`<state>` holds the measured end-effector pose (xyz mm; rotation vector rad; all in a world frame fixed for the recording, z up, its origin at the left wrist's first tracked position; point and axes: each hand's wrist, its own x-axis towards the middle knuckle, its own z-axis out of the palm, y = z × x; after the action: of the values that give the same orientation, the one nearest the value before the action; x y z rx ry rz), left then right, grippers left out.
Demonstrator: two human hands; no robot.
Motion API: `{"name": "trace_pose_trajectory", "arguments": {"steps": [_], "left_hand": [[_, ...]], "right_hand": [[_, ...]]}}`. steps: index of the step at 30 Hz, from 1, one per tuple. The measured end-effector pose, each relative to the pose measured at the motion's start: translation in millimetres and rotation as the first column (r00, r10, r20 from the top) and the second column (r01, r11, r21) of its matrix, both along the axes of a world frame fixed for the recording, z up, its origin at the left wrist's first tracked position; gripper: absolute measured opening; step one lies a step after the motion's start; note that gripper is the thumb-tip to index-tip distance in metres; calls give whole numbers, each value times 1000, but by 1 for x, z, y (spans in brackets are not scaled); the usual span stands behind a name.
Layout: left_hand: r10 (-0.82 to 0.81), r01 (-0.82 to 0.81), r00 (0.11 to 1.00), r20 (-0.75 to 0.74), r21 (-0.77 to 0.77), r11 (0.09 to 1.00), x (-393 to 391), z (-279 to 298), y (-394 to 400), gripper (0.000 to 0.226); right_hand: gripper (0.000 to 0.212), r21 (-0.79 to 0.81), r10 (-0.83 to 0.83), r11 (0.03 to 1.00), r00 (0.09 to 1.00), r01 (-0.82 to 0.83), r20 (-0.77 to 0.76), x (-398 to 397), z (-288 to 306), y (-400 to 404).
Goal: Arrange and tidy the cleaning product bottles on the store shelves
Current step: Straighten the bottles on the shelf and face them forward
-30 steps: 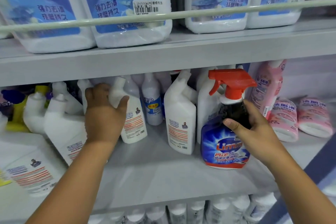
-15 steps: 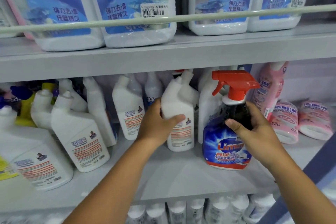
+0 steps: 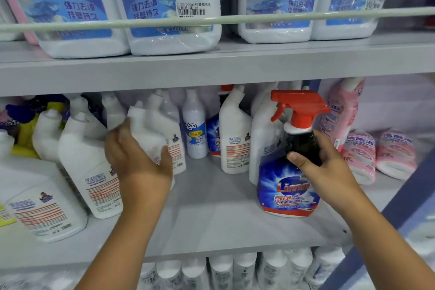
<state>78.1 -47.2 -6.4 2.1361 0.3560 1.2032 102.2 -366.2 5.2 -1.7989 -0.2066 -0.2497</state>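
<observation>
On the middle shelf (image 3: pixel 211 209) my left hand (image 3: pixel 138 164) grips a white angled-neck bottle (image 3: pixel 143 129), tilted and blurred, right in front of a similar white bottle (image 3: pixel 173 146). My right hand (image 3: pixel 329 174) holds the dark neck of a blue-labelled spray bottle (image 3: pixel 282 186) with a red trigger, which stands upright near the shelf's front. Two more white bottles (image 3: pixel 89 172) stand at the left, and another white bottle (image 3: pixel 235 143) stands in the middle.
A small white bottle with a blue label (image 3: pixel 195 134) stands at the back. Pink bottles (image 3: pixel 360 157) stand and lie at the right. Large blue-labelled packs (image 3: pixel 164 7) sit behind a rail (image 3: pixel 211 20) above. White bottles (image 3: pixel 235 271) fill the lower shelf.
My left hand has moved left from the middle of the shelf with a white bottle in its grip. The right hand has stayed on the spray bottle.
</observation>
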Motion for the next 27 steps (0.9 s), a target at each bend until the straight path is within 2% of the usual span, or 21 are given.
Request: {"name": "trace_pose_trajectory", "arguments": {"steps": [2, 3, 5, 7, 11, 14, 16, 20, 22, 27], "left_hand": [[-86, 59, 983, 163, 168, 984, -2, 3, -19, 62], [-177, 145, 968, 180, 178, 973, 3, 7, -28, 52], [-341, 341, 935, 97, 9, 940, 21, 18, -47, 34], [-450, 434, 892, -38, -203, 878, 45, 27, -63, 30], [-591, 490, 746, -308, -348, 799, 99, 28, -83, 54], [-636, 485, 704, -316, -441, 755, 114, 25, -94, 56], [-621, 463, 727, -291, -460, 758, 108, 22, -95, 53], [-444, 357, 830, -338, -290, 888, 64, 21, -75, 48], [-346, 261, 871, -348, -270, 927, 41, 22, -58, 44], [-156, 96, 966, -205, -274, 957, 0, 14, -30, 47]], "right_hand": [[49, 12, 1, 1000, 1000, -1, -7, -2, 1, -4], [48, 16, -2, 1000, 1000, 2, -10, -3, 2, -5], [46, 33, -5, 999, 1000, 6, -17, -5, 2, -5], [46, 56, -2, 998, 1000, 3, -23, -6, 3, -5], [48, 64, -7, 998, 1000, 8, -15, -7, 1, -6], [49, 57, -12, 998, 1000, 13, -13, -7, 1, -6], [48, 50, -16, 999, 1000, 16, -7, -7, 2, -7], [49, 53, -6, 999, 1000, 6, -7, -6, -1, -9], [48, 66, -8, 998, 1000, 8, 11, -5, -2, -9], [46, 83, -20, 996, 1000, 18, 19, -4, -4, -7]]}}
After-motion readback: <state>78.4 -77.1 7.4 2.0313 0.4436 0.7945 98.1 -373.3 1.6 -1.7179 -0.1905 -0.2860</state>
